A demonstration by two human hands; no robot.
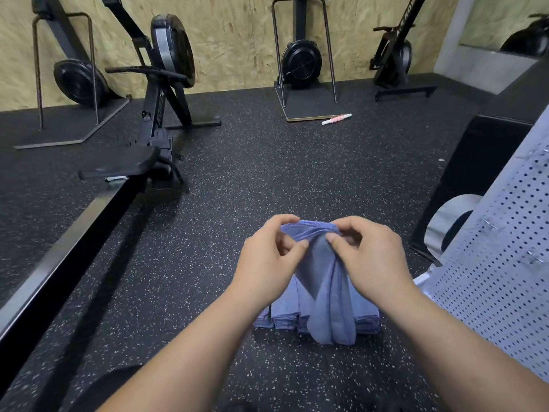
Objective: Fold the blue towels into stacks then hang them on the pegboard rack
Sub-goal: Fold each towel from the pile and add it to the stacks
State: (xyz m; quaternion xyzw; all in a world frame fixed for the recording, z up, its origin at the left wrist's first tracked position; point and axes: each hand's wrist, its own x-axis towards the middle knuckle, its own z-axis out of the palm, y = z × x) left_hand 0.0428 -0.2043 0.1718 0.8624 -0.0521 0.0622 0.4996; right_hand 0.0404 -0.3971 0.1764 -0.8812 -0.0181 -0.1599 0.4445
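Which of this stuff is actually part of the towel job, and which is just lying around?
Job: blue towel pinched by left hand and right hand; folded towels on the floor; pegboard rack.
Lying about: rowing machine; pink-and-white roller; black box.

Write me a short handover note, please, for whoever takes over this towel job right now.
Left hand and right hand both pinch the top edge of one soft blue cloth towel, hanging free.
Folded blue towel stacks lie on the black speckled rubber floor beneath it.
The pale perforated pegboard rack stands at right, no towel visible on it.
Done: some towels folded. Left: finish this one, hang the stacks.
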